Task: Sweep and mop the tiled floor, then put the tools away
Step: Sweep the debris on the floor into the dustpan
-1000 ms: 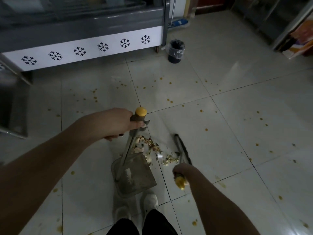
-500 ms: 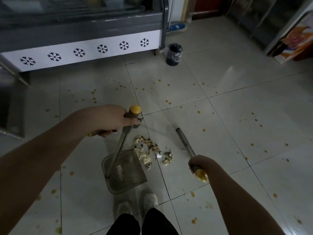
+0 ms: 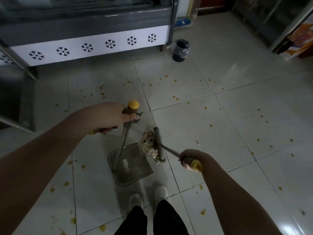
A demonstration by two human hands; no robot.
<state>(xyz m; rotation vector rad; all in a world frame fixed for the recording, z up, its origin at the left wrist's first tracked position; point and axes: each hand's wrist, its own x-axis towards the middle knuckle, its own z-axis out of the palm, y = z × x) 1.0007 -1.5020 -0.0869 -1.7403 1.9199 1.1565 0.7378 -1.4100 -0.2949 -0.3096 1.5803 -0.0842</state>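
Yellow-orange drops speckle the pale glossy tiled floor [image 3: 220,126] all around the grey metal long-handled dustpan [image 3: 135,167]. Beyond the dustpan stand a white, snowflake-printed chest freezer [image 3: 94,46] and a small black bin lined with clear plastic [image 3: 180,50]; its contents are too dark to tell. The left hand [image 3: 110,117] grips the dustpan's yellow-capped handle. The right hand [image 3: 189,158] grips a grey yellow-tipped broom [image 3: 159,143], its head against a heap of pale scraps [image 3: 149,145] at the dustpan's right lip.

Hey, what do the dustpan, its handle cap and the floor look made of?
Dustpan: probably metal, dull grey and scuffed, with a thin shiny shaft. Cap: likely plastic, smooth yellow, rounded. Floor: glazed ceramic tile by the look, glossy, reflecting light, with dark grout lines.
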